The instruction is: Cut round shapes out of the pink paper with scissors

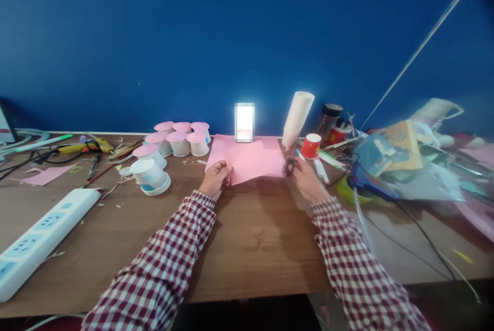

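Head: pink paper (pixel 250 161) in left fingers (pixel 221 167)

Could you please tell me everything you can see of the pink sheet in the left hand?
The pink sheet looks like thin, plain paper, with no markings that show. The left hand pinches it at its near left part. It spreads over more pink paper; whether the two touch is unclear.

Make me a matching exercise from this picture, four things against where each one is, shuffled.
1. Scissors
2. Pink sheet
3. Power strip
4. Red cup

A. At the picture's lower left
B. Just right of the tall white stack
C. In the right hand
D. Pinched by the left hand

Pairs: 1-C, 2-D, 3-A, 4-B
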Demonstrator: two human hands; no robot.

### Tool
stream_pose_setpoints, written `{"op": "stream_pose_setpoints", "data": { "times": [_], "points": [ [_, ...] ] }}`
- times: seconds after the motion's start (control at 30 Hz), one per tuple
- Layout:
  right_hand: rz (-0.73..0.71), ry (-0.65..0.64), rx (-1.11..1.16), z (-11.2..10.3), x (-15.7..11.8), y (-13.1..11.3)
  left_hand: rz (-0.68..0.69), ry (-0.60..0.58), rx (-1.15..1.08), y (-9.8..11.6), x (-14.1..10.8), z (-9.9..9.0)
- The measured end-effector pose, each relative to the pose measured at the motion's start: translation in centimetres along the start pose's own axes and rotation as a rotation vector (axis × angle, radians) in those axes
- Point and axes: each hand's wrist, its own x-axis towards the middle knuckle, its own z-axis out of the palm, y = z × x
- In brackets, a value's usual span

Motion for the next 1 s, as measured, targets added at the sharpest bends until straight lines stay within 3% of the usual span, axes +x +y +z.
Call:
{"op": "stream_pose_setpoints", "data": {
  "times": [0.07, 0.2, 0.6, 0.73, 0.83, 1.0],
  "points": [
    [0.061, -0.056, 0.079, 1.6, -0.6, -0.3, -0.007, -0.015, 0.012, 0.1, 0.0, -0.1],
    [0.06, -0.037, 0.181, 3.3, -1.5, -0.5, -0.002, -0.058, 0.072, 0.1, 0.1, -0.4],
    [-0.019, -0.004, 0.047, 3.3, -1.5, -0.2, -0.01, -0.164, 0.257, -0.1, 0.4, -1.1],
    [0.03, -0.042, 0.033, 3.7, -1.9, -0.4, -0.029, -0.156, 0.297, 0.2, 0.2, -1.0],
    [0.081, 0.007, 0.095, 3.9, -1.9, -0.3, -0.053, -0.136, 0.241, 0.5, 0.1, -1.0],
    [0.129, 0.164, 0.348, 4.4, -1.4, 0.6, -0.089, -0.197, -0.084, 0.7, -0.2, -0.4]
  ]
}}
